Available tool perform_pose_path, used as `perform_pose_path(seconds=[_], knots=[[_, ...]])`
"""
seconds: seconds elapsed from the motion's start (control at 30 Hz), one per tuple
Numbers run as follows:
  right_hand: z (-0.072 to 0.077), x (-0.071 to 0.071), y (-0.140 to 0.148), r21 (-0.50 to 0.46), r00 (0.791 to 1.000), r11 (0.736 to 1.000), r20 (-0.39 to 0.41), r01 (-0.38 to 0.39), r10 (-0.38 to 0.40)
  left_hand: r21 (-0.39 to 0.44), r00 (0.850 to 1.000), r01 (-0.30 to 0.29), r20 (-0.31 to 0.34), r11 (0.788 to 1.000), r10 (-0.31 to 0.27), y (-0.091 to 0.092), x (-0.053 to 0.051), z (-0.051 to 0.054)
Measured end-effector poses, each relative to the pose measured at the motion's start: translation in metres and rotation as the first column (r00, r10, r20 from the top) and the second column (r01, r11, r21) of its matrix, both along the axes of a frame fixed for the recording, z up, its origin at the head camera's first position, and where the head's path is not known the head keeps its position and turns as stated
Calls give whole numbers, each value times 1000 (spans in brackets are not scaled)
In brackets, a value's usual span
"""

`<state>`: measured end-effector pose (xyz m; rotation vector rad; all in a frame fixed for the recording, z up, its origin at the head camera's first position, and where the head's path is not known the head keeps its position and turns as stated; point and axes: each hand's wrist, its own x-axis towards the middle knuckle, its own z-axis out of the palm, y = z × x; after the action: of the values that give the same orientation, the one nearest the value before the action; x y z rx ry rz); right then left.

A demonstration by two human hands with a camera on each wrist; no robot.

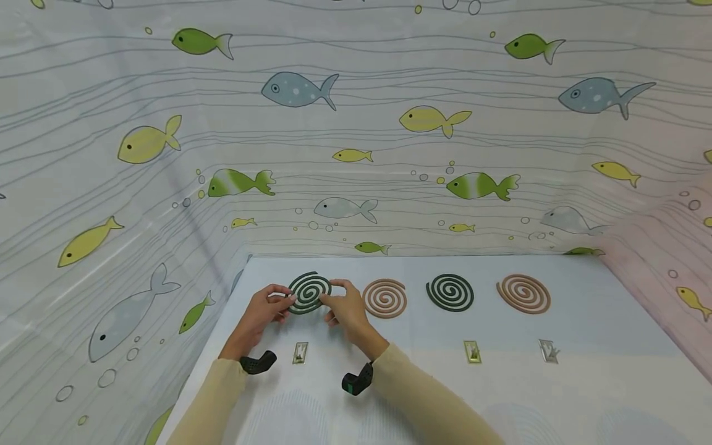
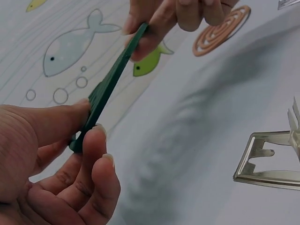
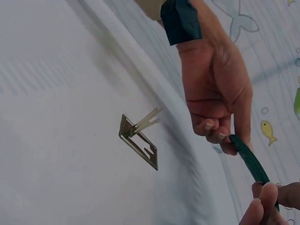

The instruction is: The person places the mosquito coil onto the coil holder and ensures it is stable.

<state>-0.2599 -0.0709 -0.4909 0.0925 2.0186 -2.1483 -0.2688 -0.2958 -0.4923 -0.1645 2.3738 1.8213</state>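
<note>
A dark green mosquito coil [image 1: 309, 293] is held up between both hands above the white table. My left hand [image 1: 261, 315] pinches its left edge between thumb and fingers. On the opposite edge, my right hand [image 1: 349, 309] pinches it the same way. Seen edge-on in the left wrist view, the coil [image 2: 110, 84] is tilted and casts a spiral shadow on the table. Below the hands lies a metal coil stand [image 1: 300, 353] with a raised, forked prong, clearer in the right wrist view as a stand [image 3: 139, 140] apart from the coil.
To the right lie a brown coil [image 1: 385, 298], a second green coil [image 1: 450, 292] and another brown coil [image 1: 523, 294] in a row. Nearer the front are two more metal stands, one gold-toned [image 1: 472, 351] and one silvery [image 1: 548, 351]. Fish-printed sheeting [image 1: 389, 185] walls the table.
</note>
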Motion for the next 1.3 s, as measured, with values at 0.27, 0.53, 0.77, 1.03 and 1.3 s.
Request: perform_pose_path(seconds=[0.27, 0.53, 0.77, 1.03, 1.3], knots=[[7, 5, 6, -16, 998, 999, -54, -33, 33, -4, 999, 25, -31, 1000, -25, 3, 8, 7], [12, 12, 10, -29, 998, 998, -46, -48, 47, 6, 997, 63, -46, 998, -63, 3, 19, 11], [10, 19, 13, -11, 995, 997, -55, -78, 77, -5, 996, 79, -51, 997, -79, 1, 28, 13], [14, 26, 17, -5, 992, 995, -73, -102, 101, -7, 993, 101, -62, 995, -101, 0, 36, 14], [13, 35, 17, 7, 991, 994, -77, -105, 106, 6, 992, 119, -43, 993, -119, -1, 48, 12]])
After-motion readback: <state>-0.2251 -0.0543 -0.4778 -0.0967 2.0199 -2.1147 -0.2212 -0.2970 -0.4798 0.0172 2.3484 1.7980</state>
